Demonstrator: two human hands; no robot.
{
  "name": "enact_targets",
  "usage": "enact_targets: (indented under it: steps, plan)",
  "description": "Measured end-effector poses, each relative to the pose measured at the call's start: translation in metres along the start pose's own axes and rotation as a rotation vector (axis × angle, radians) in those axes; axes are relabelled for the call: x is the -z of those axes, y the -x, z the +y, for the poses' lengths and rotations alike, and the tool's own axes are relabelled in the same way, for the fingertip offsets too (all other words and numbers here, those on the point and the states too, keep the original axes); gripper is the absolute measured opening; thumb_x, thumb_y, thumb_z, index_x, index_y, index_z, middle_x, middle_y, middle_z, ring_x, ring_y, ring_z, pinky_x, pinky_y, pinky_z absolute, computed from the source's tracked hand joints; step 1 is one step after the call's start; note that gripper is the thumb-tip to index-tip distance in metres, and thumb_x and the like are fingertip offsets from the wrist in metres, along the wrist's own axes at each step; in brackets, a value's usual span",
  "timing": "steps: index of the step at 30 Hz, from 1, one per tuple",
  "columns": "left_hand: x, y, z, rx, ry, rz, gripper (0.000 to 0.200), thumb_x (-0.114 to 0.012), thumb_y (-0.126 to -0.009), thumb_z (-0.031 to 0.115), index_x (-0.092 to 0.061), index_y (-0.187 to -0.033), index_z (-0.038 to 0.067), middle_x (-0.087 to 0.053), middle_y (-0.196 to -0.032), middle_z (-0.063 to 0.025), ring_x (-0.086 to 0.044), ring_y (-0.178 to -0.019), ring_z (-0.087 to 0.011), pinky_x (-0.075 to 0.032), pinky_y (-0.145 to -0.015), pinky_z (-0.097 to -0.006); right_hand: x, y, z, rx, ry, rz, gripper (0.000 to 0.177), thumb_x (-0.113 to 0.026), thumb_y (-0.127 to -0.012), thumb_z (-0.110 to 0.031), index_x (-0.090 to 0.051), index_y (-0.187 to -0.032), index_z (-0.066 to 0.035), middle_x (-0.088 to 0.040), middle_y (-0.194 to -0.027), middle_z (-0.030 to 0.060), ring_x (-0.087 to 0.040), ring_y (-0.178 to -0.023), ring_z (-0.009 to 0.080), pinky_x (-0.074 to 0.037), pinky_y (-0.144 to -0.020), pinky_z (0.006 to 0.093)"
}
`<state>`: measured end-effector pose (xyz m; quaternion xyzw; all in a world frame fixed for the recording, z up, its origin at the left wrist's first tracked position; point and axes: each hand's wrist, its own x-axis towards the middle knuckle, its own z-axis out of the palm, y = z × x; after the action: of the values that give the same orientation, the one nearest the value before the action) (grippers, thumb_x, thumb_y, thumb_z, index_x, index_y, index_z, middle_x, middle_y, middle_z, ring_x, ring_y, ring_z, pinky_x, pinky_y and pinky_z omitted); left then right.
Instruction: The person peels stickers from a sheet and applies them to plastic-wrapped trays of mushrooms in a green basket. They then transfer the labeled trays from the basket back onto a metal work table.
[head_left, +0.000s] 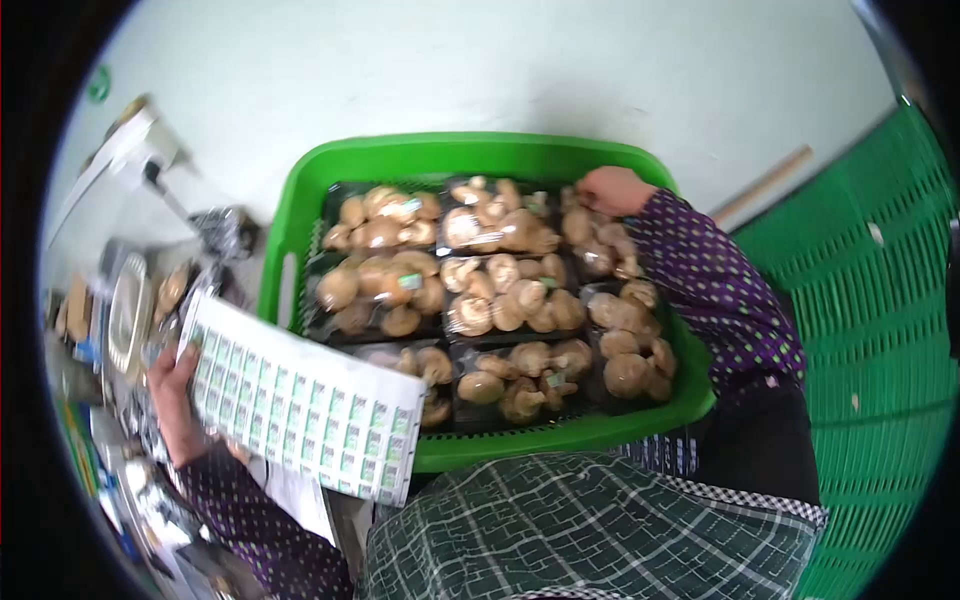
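Note:
My left hand point(175, 385) grips one end of a white sheet of small green-and-white stickers point(300, 400), tilted over the basket's lower left corner. Over at the basket's far right corner, my right hand point(615, 190) has its fingers curled down at the top end of a wrapped mushroom pack point(600, 245). Whether anything is between those fingertips is hidden. Several film-wrapped black trays of brown mushrooms fill the green basket point(450, 150). A small green sticker shows on the upper left pack point(385, 215) and on the pack below it point(375, 290). The sheet partly covers the lower left pack point(430, 370).
A pale wall point(480, 70) rises behind the basket. Green slatted plastic point(860, 350) stands at the right, with a wooden stick point(765, 187) by it. Cluttered items lie at left, including a clear oval container point(130, 315) and a white power strip point(140, 145).

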<state>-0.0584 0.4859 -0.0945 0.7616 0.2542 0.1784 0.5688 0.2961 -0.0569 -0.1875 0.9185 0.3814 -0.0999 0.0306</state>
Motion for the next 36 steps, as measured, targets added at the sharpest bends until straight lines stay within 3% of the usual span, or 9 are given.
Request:
enact_targets:
  steps: [3,5,7,11,19,23,28,35,36]
  plan:
    - [0.007,0.015,-0.017,-0.190,-0.236,0.175,0.020,-0.060,-0.086,0.014,-0.066,-0.089,-0.004,-0.063,-0.077,-0.0021,-0.053,-0.071,-0.0065,-0.041,-0.067,-0.0219,0.018,0.002,-0.031,-0.038,0.142,0.354,0.029,-0.069,-0.069,-0.011,-0.060,-0.096,-0.007,-0.063,-0.090,0.0159,-0.062,-0.084,0.0343,-0.050,-0.071,0.0447]
    - [0.013,0.018,0.001,0.004,-0.051,0.040,0.018,-0.061,-0.087,0.014,-0.067,-0.088,-0.003,-0.064,-0.075,-0.0027,-0.056,-0.068,-0.0063,-0.042,-0.064,-0.0214,0.060,0.011,-0.122,-0.015,-0.691,0.247,0.018,-0.069,-0.079,-0.007,-0.058,-0.092,-0.001,-0.059,-0.070,0.0053,-0.060,-0.071,0.0145,-0.049,-0.066,0.0284]
    - [0.015,0.016,-0.011,0.021,0.183,0.022,0.016,-0.061,-0.088,0.012,-0.067,-0.086,-0.002,-0.065,-0.074,-0.0032,-0.056,-0.061,-0.0057,-0.041,-0.058,-0.0197,0.074,0.029,-0.197,0.241,-1.220,-0.007,0.017,-0.065,-0.080,0.002,-0.059,-0.094,-0.004,-0.061,-0.096,0.0033,-0.061,-0.087,0.0108,-0.050,-0.078,0.0242]
    - [0.009,0.016,-0.008,0.065,0.230,0.104,0.012,-0.064,-0.087,0.009,-0.066,-0.084,-0.002,-0.066,-0.075,-0.0034,-0.055,-0.058,-0.0054,-0.042,-0.055,-0.0197,0.067,0.038,-0.278,0.532,-1.261,-0.212,0.024,-0.068,-0.083,-0.010,-0.052,-0.100,-0.004,-0.062,-0.096,0.0074,-0.064,-0.091,0.0151,-0.051,-0.076,0.0266]
    - [0.012,0.025,-0.011,0.074,0.229,0.259,0.016,-0.064,-0.086,0.010,-0.067,-0.094,-0.004,-0.068,-0.081,-0.0062,-0.060,-0.065,-0.0083,-0.047,-0.061,-0.0207,0.077,0.034,-0.299,0.517,-1.447,-0.118,0.021,-0.064,-0.083,0.005,-0.053,-0.099,-0.002,-0.059,-0.098,0.0035,-0.060,-0.093,0.0108,-0.049,-0.084,0.0264]
    - [0.010,0.034,0.009,-0.056,0.287,0.261,0.021,-0.063,-0.085,0.011,-0.066,-0.099,-0.004,-0.068,-0.089,-0.0057,-0.061,-0.075,-0.0083,-0.047,-0.068,-0.0214,0.093,0.015,-0.296,0.395,-1.619,0.056,0.013,-0.056,-0.086,0.007,-0.054,-0.096,0.000,-0.060,-0.089,0.0032,-0.059,-0.085,0.0091,-0.048,-0.075,0.0227]
    - [0.020,0.049,0.036,-0.216,0.396,0.031,0.022,-0.059,-0.085,0.006,-0.065,-0.104,-0.005,-0.067,-0.092,-0.0041,-0.060,-0.078,-0.0081,-0.046,-0.072,-0.0221,0.107,-0.017,-0.275,0.363,-1.622,0.414,0.015,-0.054,-0.088,0.004,-0.059,-0.103,0.001,-0.063,-0.088,0.0023,-0.057,-0.079,0.0067,-0.046,-0.072,0.0210]
    - [0.034,0.063,0.045,-0.325,0.317,-0.058,0.023,-0.058,-0.092,0.017,-0.068,-0.092,-0.003,-0.067,-0.089,-0.0021,-0.059,-0.076,-0.0062,-0.044,-0.072,-0.0216,0.122,-0.027,-0.275,0.309,-1.680,0.378,0.017,-0.054,-0.091,-0.004,-0.062,-0.104,0.003,-0.064,-0.087,0.0030,-0.057,-0.076,0.0062,-0.046,-0.069,0.0204]
    - [0.030,0.068,0.051,-0.212,0.300,-0.001,0.022,-0.059,-0.090,0.015,-0.069,-0.084,-0.004,-0.066,-0.103,-0.0083,-0.059,-0.090,-0.0119,-0.044,-0.081,-0.0256,0.122,-0.029,-0.274,0.313,-1.681,0.382,0.017,-0.054,-0.091,-0.004,-0.062,-0.104,0.003,-0.064,-0.087,0.0030,-0.057,-0.076,0.0062,-0.046,-0.069,0.0204]
